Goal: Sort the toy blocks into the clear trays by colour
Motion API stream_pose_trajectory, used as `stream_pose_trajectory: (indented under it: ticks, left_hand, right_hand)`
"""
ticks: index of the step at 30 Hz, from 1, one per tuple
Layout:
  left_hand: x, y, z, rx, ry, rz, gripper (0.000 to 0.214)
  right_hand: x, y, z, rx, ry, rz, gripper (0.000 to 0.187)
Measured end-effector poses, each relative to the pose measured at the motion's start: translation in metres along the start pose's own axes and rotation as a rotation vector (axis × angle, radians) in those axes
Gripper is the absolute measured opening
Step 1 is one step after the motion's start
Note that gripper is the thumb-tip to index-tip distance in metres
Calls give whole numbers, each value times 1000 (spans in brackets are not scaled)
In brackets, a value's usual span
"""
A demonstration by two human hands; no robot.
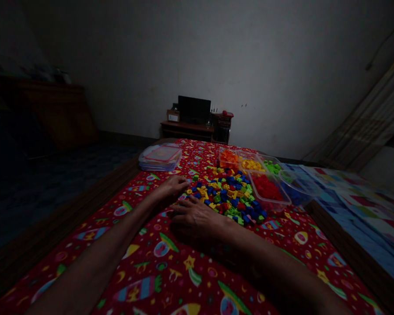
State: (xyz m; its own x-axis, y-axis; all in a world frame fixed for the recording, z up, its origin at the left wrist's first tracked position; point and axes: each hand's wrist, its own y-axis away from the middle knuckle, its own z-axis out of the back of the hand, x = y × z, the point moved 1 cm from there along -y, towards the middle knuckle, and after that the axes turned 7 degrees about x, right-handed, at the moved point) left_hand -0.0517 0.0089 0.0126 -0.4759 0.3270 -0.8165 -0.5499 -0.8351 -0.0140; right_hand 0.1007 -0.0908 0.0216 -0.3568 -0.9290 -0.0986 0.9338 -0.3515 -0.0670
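Observation:
A heap of small plastic building blocks point(228, 194) in blue, yellow, green and red lies on a red patterned cloth point(170, 253). My left hand point(174, 186) rests at the heap's left edge, its fingers bent and close together; whether a block is between them is hidden. Nearer to me, my right hand point(197, 214) lies low over the cloth at the heap's near-left side. Its fingers are apart and point left, with no block visible in them.
Clear containers stand right of the heap, holding orange blocks point(229, 158), yellow blocks point(252, 165), green blocks point(272, 167), red blocks point(266, 187) and blue blocks point(295, 192). Stacked clear lids point(160, 157) lie at the far left. Beyond is a dark screen point(194, 109) on a desk.

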Motion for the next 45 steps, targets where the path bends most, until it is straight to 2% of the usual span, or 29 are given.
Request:
stream_pose_trajectory:
  ticks: [4, 9, 12, 16, 18, 21, 24, 26, 29, 31, 35, 37, 39, 41, 45]
  left_hand:
    - [3, -2, 3, 17, -31, 3, 44]
    - [7, -5, 4, 44, -54, -20, 43]
    - [5, -8, 4, 8, -118, -21, 39]
    - [1, -15, 4, -79, -230, -74, 31]
    - [-2, -17, 4, -28, -246, -91, 30]
    - [-9, -16, 3, 149, -292, -39, 27]
    - [-21, -10, -1, 299, -419, 43, 17]
    - [-28, -6, -5, 338, -489, 104, 15]
    - [-37, -3, -8, 352, -537, 144, 17]
    - [-40, -3, -7, 332, -552, 85, 15]
    - [-41, -7, -1, 126, -517, -53, 22]
    - [-42, -10, -1, 15, -481, -71, 28]
    - [-44, -10, -2, -35, -449, -83, 30]
    - [-48, -8, -4, -2, -425, -96, 30]
    - [-65, 3, -8, 218, -453, -87, 25]
  right_hand:
    - [-35, 15, -1, -43, -22, -203, 21]
    - [-68, 45, 12, -119, -220, -324, 28]
    - [-81, 62, 16, -125, -316, -423, 21]
    - [-93, 77, 14, -88, -243, -595, 9]
    - [-96, 81, 14, -69, -208, -665, 11]
    - [-96, 82, 17, -73, -174, -727, 16]
    - [-93, 81, 23, -124, -139, -723, 20]
    - [-89, 79, 25, -162, -115, -698, 21]
    - [-83, 77, 30, -170, -62, -665, 23]
    - [-78, 75, 34, -151, -32, -673, 24]
    - [-74, 77, 47, -105, 1, -803, 26]
    - [-76, 80, 49, -72, -2, -878, 25]
    - [-79, 83, 48, -54, -13, -918, 24]
    - [-83, 84, 42, -65, -26, -919, 25]
    - [-88, 82, 30, -86, -53, -891, 30]
